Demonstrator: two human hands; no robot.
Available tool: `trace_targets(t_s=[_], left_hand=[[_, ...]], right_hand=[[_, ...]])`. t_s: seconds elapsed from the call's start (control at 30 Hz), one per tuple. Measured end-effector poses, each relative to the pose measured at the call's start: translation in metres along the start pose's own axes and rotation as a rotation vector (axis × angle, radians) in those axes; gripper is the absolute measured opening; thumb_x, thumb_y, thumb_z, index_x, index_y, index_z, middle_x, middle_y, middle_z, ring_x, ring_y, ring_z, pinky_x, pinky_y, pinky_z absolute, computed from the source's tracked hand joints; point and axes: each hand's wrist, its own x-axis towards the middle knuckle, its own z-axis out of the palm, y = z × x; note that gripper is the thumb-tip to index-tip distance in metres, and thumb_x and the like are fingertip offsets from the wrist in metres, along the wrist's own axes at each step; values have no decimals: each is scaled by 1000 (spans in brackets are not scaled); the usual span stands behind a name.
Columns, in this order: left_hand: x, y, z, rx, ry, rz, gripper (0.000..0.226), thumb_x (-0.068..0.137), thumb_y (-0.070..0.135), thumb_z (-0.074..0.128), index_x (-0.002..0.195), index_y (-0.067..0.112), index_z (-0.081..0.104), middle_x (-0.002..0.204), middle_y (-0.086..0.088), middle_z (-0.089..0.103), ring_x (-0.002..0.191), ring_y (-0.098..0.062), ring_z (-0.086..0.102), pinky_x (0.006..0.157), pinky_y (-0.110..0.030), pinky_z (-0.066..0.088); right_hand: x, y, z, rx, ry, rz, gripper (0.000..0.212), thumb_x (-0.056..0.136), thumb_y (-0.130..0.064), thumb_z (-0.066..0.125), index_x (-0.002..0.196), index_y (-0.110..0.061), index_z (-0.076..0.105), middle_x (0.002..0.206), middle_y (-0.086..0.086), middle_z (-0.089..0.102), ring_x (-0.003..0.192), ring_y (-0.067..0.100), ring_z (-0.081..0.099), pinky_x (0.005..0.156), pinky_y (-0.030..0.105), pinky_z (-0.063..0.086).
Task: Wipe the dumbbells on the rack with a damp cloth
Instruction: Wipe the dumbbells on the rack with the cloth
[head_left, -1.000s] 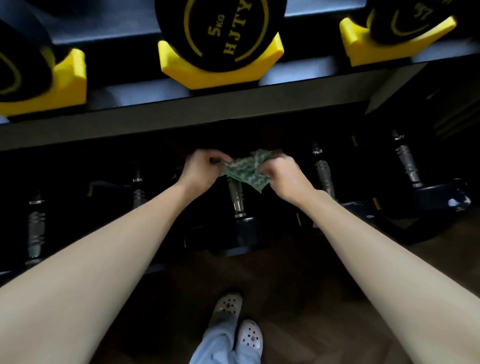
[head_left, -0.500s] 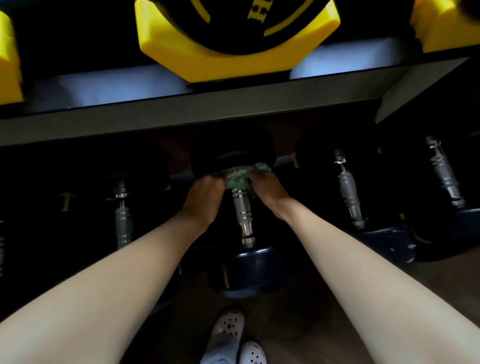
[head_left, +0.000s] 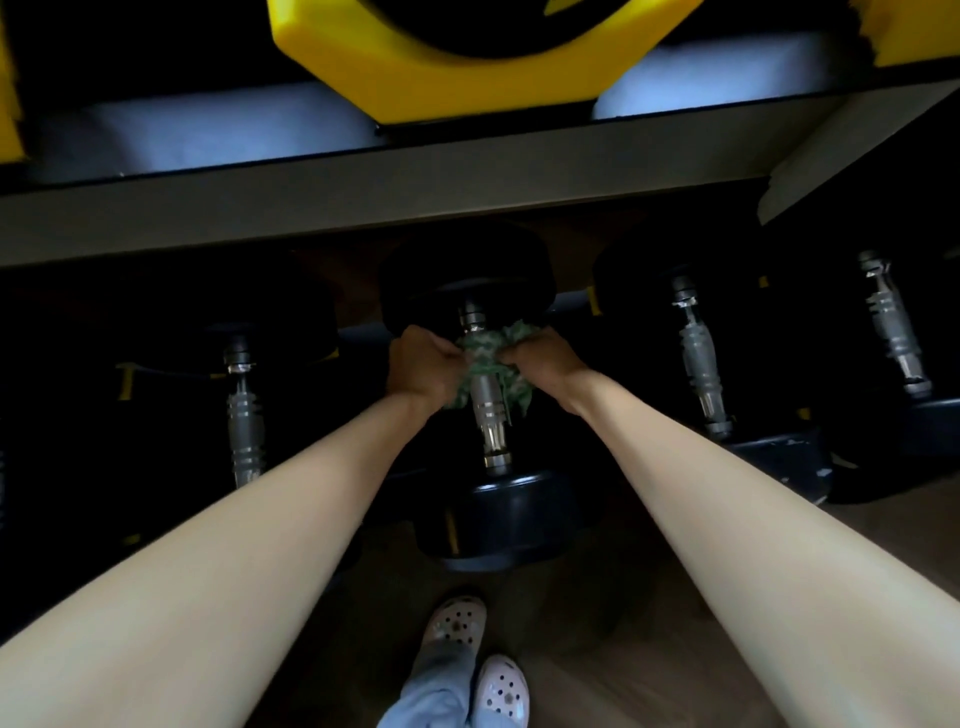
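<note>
The dumbbell (head_left: 488, 415) lies just below the grey rack shelf (head_left: 363, 197), handle pointing toward the person; a green patterned cloth (head_left: 480, 353) wraps the far part of that handle. The left hand (head_left: 423, 364) grips the cloth left of the handle, the right hand (head_left: 540, 358) right of it; both fists clench it, close together.

Green-patterned cloth (head_left: 491, 358), yellow cradle (head_left: 447, 62)
</note>
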Motion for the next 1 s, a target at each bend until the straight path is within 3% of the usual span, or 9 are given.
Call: trace_targets(t_s=[0.2, 0.43, 0.53, 0.6, 0.63, 0.7, 0.83, 0.93, 1.0], left_hand=[[-32, -17, 1, 177, -212, -108, 6, 77, 5, 70, 74, 0, 71, 65, -8, 62, 81, -24, 66, 72, -30, 54], [-63, 16, -9, 548, -527, 123, 21, 89, 3, 53, 105, -6, 63, 113, -21, 63, 109, -31, 57, 79, -25, 41], [-63, 25, -20, 575, -691, 205, 17, 86, -1, 54, 74, 7, 63, 81, -4, 60, 84, -19, 54, 59, -12, 39], [-64, 25, -28, 543, -707, 166, 14, 84, 0, 59, 75, 5, 68, 64, 9, 51, 68, -8, 48, 50, -4, 34], [-66, 26, -32, 490, -701, 131, 11, 83, -1, 60, 85, 1, 71, 60, 9, 51, 61, -5, 47, 50, -3, 35], [-73, 33, -41, 402, -700, 83, 11, 80, -3, 63, 86, -1, 73, 53, 8, 54, 54, -3, 48, 53, -9, 41], [-96, 61, -57, 378, -835, 120, 25, 76, -3, 61, 57, 12, 66, 50, 10, 54, 54, 1, 50, 56, -10, 44], [-109, 76, -56, 167, -744, 76, 12, 79, 5, 66, 68, 10, 68, 70, 2, 65, 71, -6, 62, 74, -20, 54], [-119, 87, -49, 70, -635, 121, 8, 80, 9, 67, 73, 10, 65, 78, 3, 65, 76, -6, 61, 77, -25, 53]], right_hand=[[-33, 18, 2, -267, -118, 44, 35, 87, -10, 57, 121, -3, 58, 123, 13, 60, 111, 29, 58, 89, 31, 48], [-61, 3, 4, -629, -264, -157, 42, 90, -28, 53, 127, -7, 52, 129, 12, 55, 115, 30, 55, 84, 27, 44], [-77, -7, -5, -673, -342, -252, 26, 90, -28, 56, 106, -7, 61, 103, 9, 63, 94, 26, 58, 67, 22, 38], [-88, -9, -18, -593, -343, -215, 16, 83, -17, 63, 71, -9, 56, 70, 2, 54, 68, 20, 51, 51, 24, 34], [-94, -11, -25, -510, -344, -176, 25, 79, -10, 64, 60, -13, 48, 61, 0, 46, 58, 16, 45, 46, 24, 30], [-105, -16, -36, -342, -358, -120, 33, 73, -3, 62, 52, -15, 40, 53, -2, 39, 50, 12, 37, 46, 23, 27], [-138, -20, -59, -205, -435, -32, 25, 68, -10, 60, 50, -16, 45, 57, 0, 46, 56, 13, 41, 59, 27, 32], [-163, -2, -82, 273, -340, 28, 20, 77, -4, 49, 58, -10, 52, 61, 2, 51, 57, 14, 49, 65, 28, 39], [-173, 14, -99, 490, -277, 28, 19, 84, -5, 46, 81, 0, 64, 76, 8, 64, 71, 17, 62, 74, 29, 49]])
